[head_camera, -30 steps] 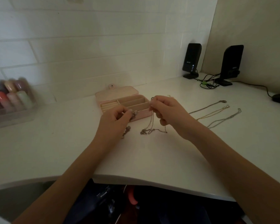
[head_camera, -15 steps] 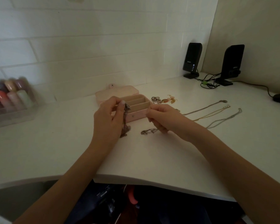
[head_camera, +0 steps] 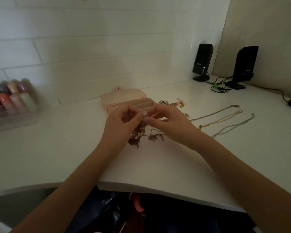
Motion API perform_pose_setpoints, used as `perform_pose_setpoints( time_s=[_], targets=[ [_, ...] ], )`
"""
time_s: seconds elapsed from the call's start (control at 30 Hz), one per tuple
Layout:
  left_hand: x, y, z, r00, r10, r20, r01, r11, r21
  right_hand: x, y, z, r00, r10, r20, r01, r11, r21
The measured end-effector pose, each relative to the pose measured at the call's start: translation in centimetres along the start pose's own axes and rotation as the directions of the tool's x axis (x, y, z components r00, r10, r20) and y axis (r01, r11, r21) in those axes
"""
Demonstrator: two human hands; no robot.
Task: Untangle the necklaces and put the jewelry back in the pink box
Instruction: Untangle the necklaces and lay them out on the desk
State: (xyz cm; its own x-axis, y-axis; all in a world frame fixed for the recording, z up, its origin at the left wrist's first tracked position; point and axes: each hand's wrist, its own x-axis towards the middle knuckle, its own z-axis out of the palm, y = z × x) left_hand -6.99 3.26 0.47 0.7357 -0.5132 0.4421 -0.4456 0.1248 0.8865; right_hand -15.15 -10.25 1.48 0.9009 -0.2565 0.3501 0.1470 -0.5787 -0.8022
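My left hand (head_camera: 123, 121) and right hand (head_camera: 168, 120) meet fingertip to fingertip, both pinching the tangled necklaces (head_camera: 141, 133), whose clump hangs down onto the white desk (head_camera: 57, 148) just near of them. The pink box (head_camera: 124, 100) sits open just beyond my hands. Three straightened chains (head_camera: 225, 118) lie to the right, small jewelry pieces (head_camera: 173, 103) right of the box.
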Motion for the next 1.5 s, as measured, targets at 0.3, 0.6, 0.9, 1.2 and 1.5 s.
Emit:
perform_pose_setpoints(
  time_s=[0.3,0.6,0.9,1.2,1.5],
  targets=[
    [0.0,-0.2,0.2,0.987,-0.116,0.111,0.112,0.993,0.047,0.1,-0.1,0.4,0.985,0.158,0.065,-0.171,0.919,0.354],
    [-0.1,0.5,0.7,0.965,-0.172,0.198,0.169,0.985,0.032,0.4,-0.2,-0.2,0.935,0.310,0.174,-0.338,0.621,0.707],
    [0.4,0.0,0.3,0.956,-0.207,0.209,0.234,0.966,-0.113,0.4,-0.5,0.1,0.910,0.283,0.303,-0.407,0.474,0.781],
    [0.7,-0.2,-0.3,0.974,-0.218,0.067,0.226,0.959,-0.174,0.2,-0.4,-0.9,0.908,0.313,0.279,-0.417,0.600,0.683],
    [0.6,-0.2,-0.2,0.987,-0.159,0.010,0.159,0.978,-0.134,-0.2,-0.2,-0.5,0.950,0.277,0.143,-0.300,0.938,0.174]
  ],
)
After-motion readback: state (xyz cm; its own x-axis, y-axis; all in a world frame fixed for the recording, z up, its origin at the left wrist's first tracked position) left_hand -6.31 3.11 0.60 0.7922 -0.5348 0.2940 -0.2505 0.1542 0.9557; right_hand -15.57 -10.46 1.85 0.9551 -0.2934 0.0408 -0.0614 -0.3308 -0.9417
